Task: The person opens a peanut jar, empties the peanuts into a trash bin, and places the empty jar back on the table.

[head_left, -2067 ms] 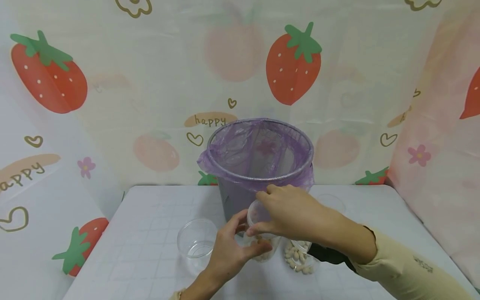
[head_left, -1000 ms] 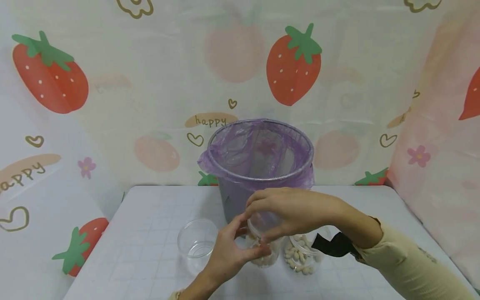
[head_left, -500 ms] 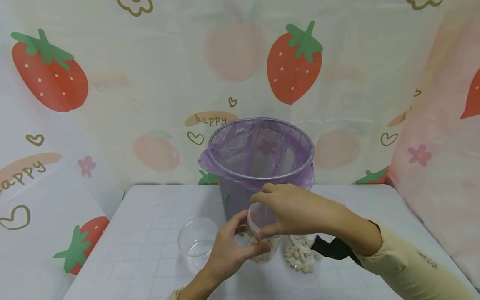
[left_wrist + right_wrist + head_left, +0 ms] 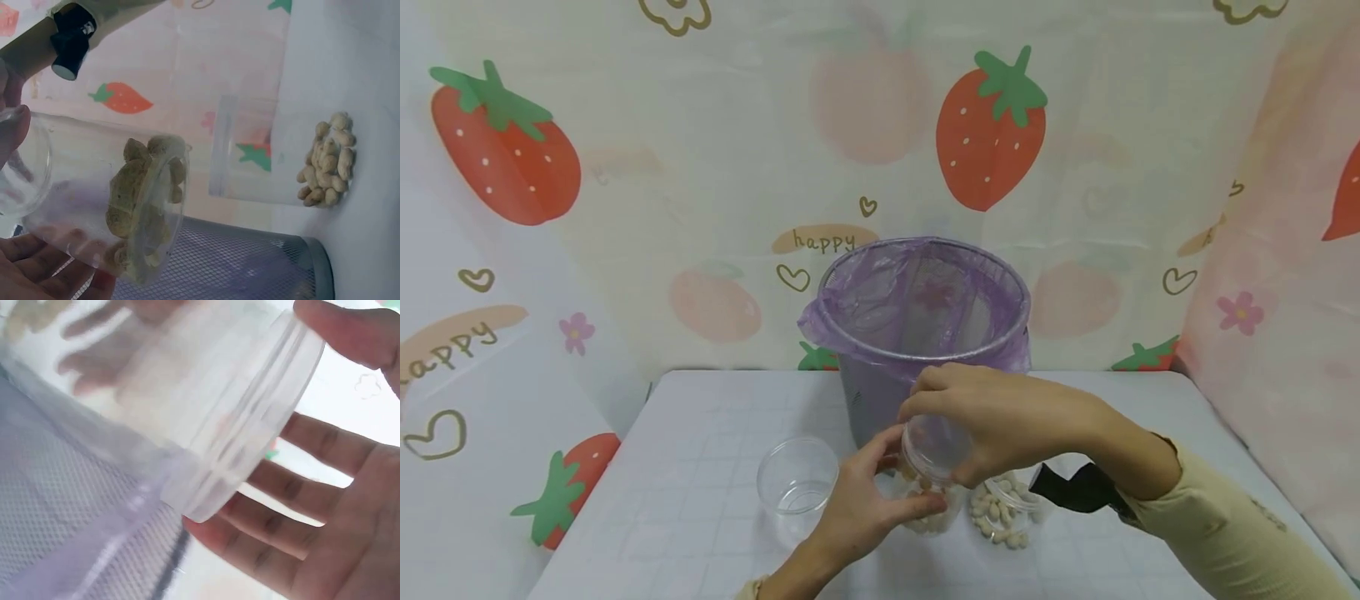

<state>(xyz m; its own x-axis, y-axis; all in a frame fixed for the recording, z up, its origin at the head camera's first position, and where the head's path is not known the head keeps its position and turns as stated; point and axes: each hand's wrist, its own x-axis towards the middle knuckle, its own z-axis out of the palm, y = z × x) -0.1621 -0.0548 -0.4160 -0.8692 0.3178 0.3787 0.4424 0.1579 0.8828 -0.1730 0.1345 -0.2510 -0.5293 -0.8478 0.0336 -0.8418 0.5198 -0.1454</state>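
Observation:
A clear plastic jar [image 4: 934, 518] with several unshelled peanuts in its bottom stands tilted in front of the mesh bin. My left hand [image 4: 861, 508] grips its side, thumb in front and fingers behind. At the jar's mouth is a clear lid [image 4: 272, 419]. My right hand [image 4: 1007, 417] holds that lid from above, its thumb and fingers spread round the rim in the right wrist view. The peanuts [image 4: 128, 194] show through the jar wall in the left wrist view. The right hand covers part of the lid in the head view.
A second clear jar with peanuts [image 4: 996, 515] stands at the right, partly behind the right forearm. On the left is a clear jar [image 4: 796, 483] with no contents visible. The mesh bin [image 4: 876, 392], lined with a purple bag [image 4: 880, 292], stands close behind the hands.
The right hand has shifted and turned on the lid several times, its wrist now slightly farther right. The left hand keeps its grip and the jar's tilt varies slightly.

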